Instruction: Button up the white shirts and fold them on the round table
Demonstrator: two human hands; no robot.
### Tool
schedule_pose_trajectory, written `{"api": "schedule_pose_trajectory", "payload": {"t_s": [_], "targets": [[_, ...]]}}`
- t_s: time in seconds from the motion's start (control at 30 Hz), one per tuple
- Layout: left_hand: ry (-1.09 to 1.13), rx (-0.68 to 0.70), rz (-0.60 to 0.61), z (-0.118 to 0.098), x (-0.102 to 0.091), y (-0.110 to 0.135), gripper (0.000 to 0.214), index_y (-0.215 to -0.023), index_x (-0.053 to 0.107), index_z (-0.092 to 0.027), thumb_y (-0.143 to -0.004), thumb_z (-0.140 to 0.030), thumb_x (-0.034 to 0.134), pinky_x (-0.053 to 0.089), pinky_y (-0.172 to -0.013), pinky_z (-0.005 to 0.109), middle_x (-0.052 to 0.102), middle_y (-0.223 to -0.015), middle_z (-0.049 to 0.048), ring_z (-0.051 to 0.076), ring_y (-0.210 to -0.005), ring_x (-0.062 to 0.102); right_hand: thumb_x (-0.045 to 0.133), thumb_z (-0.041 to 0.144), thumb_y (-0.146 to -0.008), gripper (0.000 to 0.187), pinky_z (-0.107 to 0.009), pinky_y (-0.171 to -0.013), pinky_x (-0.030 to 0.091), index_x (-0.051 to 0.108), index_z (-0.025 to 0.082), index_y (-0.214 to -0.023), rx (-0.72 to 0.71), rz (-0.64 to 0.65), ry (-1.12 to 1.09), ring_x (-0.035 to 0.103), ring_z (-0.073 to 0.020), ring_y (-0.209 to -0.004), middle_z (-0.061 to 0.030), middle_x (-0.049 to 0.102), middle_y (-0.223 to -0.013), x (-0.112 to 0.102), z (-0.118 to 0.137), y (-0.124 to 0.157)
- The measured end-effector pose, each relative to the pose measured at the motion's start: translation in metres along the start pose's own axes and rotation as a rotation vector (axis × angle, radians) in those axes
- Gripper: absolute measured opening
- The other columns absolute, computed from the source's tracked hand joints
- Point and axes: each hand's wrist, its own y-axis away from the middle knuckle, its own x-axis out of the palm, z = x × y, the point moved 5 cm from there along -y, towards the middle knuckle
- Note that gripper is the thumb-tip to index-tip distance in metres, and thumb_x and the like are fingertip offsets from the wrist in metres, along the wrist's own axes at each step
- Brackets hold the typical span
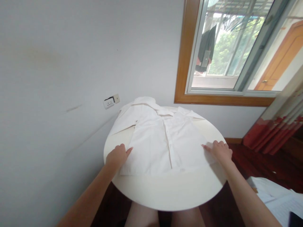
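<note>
A white button-up shirt [153, 148] lies spread front side up on a round white table [170, 192]. Its collar points toward the wall and its hem toward me. The left sleeve reaches out along the table's far left edge. At the shirt's left side edge, my left hand [117, 155] has its fingers curled, the thumb against the cloth. My right hand [220, 152] is closed at the opposite side edge, thumb laid on the fabric. The undersides of both hands are hidden.
The table stands against a pale wall [71, 47] with a power socket [109, 103]. A wood-framed window [180, 63] is behind it on the right, beside a red and cream curtain [265, 132]. White papers [279, 198] lie at lower right.
</note>
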Motion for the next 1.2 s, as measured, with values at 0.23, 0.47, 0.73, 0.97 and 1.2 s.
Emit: {"api": "schedule_pose_trajectory", "payload": {"t_s": [0.23,0.47,0.73,0.97,1.2], "targets": [[0.016,0.076,0.023,-0.013,0.008,0.030,0.046,-0.097,0.058,-0.012,-0.089,-0.047,0.028,0.044,-0.077,0.035,0.063,-0.104,0.0160,0.028,-0.097,0.060,0.027,0.047,-0.093,0.049,-0.040,-0.075,0.045,0.055,0.011,-0.108,-0.029,0.167,-0.115,0.060,-0.0310,-0.096,-0.0194,0.062,-0.105,0.007,-0.011,0.011],[0.117,0.007,-0.051,0.001,0.004,0.040,0.038,-0.109,0.047,-0.013,-0.091,-0.038,0.024,0.044,-0.072,0.035,0.066,-0.098,0.0162,0.028,-0.094,0.062,0.028,0.044,-0.094,0.042,-0.036,-0.072,0.046,0.058,0.016,-0.103,-0.043,0.103,-0.144,0.063,-0.0276,-0.094,-0.0144,0.065,-0.100,0.001,-0.023,0.031],[0.060,-0.008,-0.021,0.022,-0.008,0.068,0.039,-0.117,0.043,-0.012,-0.085,-0.034,0.042,0.044,-0.075,0.036,0.062,-0.105,0.0167,0.028,-0.096,0.059,0.044,0.035,-0.088,0.032,-0.041,-0.075,0.045,0.062,0.012,-0.102,-0.069,0.157,-0.040,0.060,-0.0319,-0.099,-0.0190,0.063,-0.105,-0.016,-0.027,0.051],[0.135,0.484,-0.242,-0.082,-0.026,0.034,0.040,-0.124,0.051,-0.021,-0.091,-0.025,0.031,0.030,-0.102,0.037,0.045,-0.137,0.0086,0.021,-0.126,0.039,0.034,0.037,-0.094,0.043,-0.041,-0.103,0.028,0.044,0.025,-0.134,-0.606,0.024,-0.225,0.032,-0.0242,-0.131,-0.0100,0.041,-0.141,-0.045,0.103,0.047],[0.138,0.480,-0.086,-0.093,0.025,-0.001,0.055,-0.140,0.034,-0.031,-0.090,-0.054,0.027,0.010,-0.108,0.055,0.023,-0.151,0.0052,0.029,-0.139,0.017,0.016,0.062,-0.090,0.062,-0.060,-0.105,0.006,0.026,0.032,-0.143,-0.554,0.232,-0.287,0.008,-0.0290,-0.140,-0.0055,0.015,-0.153,0.004,0.138,0.036]]}}
